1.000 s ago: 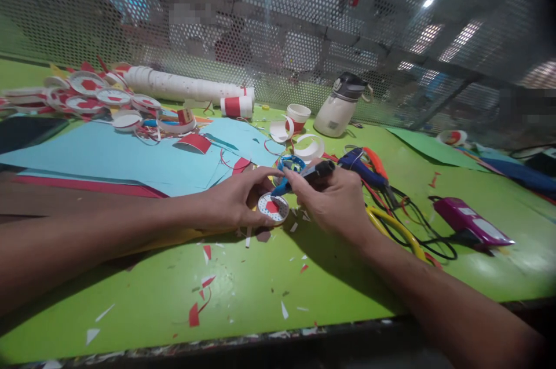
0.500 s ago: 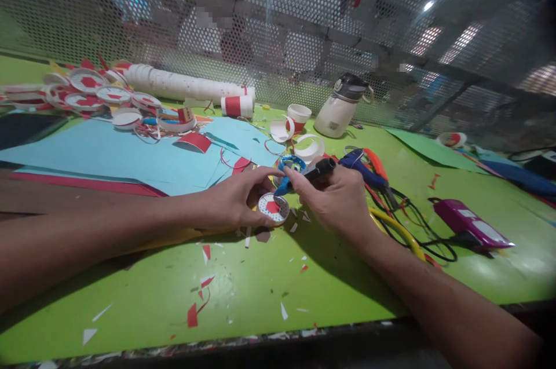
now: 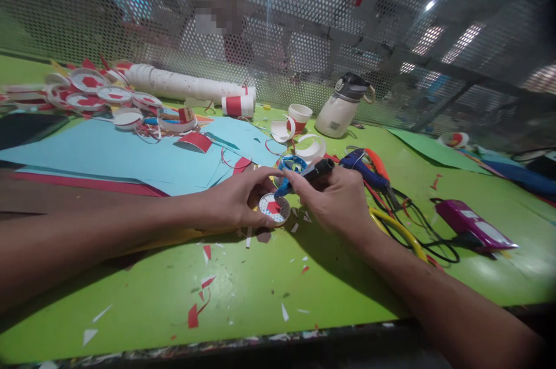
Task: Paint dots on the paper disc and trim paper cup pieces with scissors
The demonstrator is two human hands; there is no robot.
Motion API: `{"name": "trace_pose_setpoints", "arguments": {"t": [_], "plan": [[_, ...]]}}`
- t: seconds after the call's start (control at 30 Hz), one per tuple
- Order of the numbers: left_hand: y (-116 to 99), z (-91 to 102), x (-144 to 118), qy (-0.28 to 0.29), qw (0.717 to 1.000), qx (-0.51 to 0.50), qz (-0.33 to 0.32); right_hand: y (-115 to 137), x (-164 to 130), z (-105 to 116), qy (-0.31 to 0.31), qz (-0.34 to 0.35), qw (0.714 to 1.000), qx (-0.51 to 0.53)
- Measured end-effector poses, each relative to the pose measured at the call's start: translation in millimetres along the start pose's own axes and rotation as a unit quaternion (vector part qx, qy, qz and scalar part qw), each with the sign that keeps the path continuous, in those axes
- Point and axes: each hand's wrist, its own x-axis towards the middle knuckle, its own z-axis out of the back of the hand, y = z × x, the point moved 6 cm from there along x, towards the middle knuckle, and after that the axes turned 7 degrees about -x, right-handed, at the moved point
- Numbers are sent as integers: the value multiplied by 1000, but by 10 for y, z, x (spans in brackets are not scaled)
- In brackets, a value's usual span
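Note:
My left hand [image 3: 237,198] pins a small white disc with a red centre [image 3: 273,208] to the green table [image 3: 243,288], fingers curled around its left rim. My right hand [image 3: 334,198] grips a black marker pen [image 3: 319,169], its tip down near the disc's upper edge. Blue-handled scissors [image 3: 290,167] lie just behind the two hands.
Light blue paper sheets [image 3: 130,157] and several finished red-and-white discs [image 3: 87,94] lie at the left. A row of white cups [image 3: 186,86], a white bottle [image 3: 341,109], a blue glue gun [image 3: 362,163], cables and a purple device [image 3: 473,224] sit behind and to the right. Paper scraps litter the table.
Almost nothing has moved; both hands stay at the disc, with only a slight shift of the pen.

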Motion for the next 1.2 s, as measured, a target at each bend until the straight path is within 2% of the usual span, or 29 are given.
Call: {"name": "trace_pose_setpoints", "arguments": {"t": [0.27, 0.63, 0.87, 1.07, 1.2], "plan": [[2, -9, 4, 17, 1000, -9, -15, 20, 3, 0, -1, 7, 1000, 0], [-38, -17, 2, -3, 1000, -10, -6, -25, 3, -52, 16, -26, 999, 33], [-17, -27, 4, 24, 1000, 5, -6, -39, 29, -32, -5, -23, 996, 80], [9, 3, 1, -3, 1000, 1, 14, 16, 18, 165, -73, -33, 993, 85], [-25, -23, -11, 14, 1000, -13, 12, 71, 0, 113, -40, -4, 996, 82]]}}
